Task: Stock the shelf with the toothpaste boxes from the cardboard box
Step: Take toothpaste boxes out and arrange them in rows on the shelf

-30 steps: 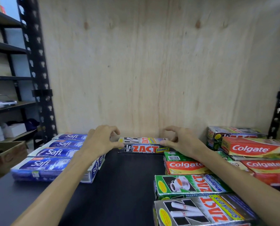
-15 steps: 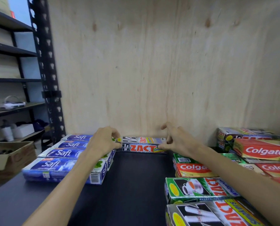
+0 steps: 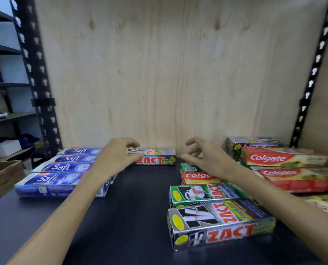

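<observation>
A silver Zact Smokers toothpaste box point(image 3: 156, 158) lies crosswise at the back of the dark shelf point(image 3: 136, 203), against the plywood back wall. My left hand point(image 3: 117, 157) hovers at its left end, fingers curled and partly covering the box's corner; whether it still touches is unclear. My right hand point(image 3: 203, 155) is just off its right end, fingers spread, holding nothing. Part of the cardboard box point(image 3: 2, 175) shows at the far left edge, beyond the shelf.
Blue Safi boxes point(image 3: 61, 173) lie in rows at the left. At the right are red Colgate boxes point(image 3: 281, 157), a green Zact box point(image 3: 203, 194) and another silver Zact Smokers box point(image 3: 218, 224) near the front. Black perforated uprights point(image 3: 38, 77) frame the bay.
Both hands held the ends of the back Zact box earlier. The right hand has now let go and opened, and both hands have drawn slightly back from it.
</observation>
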Tool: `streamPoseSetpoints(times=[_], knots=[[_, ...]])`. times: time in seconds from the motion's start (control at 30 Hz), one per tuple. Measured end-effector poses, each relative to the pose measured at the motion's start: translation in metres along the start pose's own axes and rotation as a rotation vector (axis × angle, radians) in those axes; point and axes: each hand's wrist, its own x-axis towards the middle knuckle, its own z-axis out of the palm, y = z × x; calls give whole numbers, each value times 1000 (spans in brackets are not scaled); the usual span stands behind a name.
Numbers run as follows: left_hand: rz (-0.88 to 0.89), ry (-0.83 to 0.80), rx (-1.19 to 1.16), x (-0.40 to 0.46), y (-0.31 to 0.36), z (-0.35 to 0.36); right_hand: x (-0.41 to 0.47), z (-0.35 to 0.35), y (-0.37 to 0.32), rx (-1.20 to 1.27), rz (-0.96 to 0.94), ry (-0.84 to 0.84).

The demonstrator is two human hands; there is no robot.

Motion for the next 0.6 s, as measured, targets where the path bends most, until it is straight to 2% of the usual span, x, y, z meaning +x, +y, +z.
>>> streamPoseSetpoints(times=[0.13,0.27,0.37,0.5,0.6], knots=[[137,32,-200,-39,51,9,-42,-21,-2,-32,-13,65],[136,87,-347,-88,81,18,-81,-42,-12,-34,-14,91],[129,85,-376,-127,95,17,-115,-54,-19,-37,-31,142],[155,129,-423,-162,114,1,-167,-57,-23,-163,-37,284],[147,63,-414,-189,119,-2,-198,-51,-20,-281,35,347]])
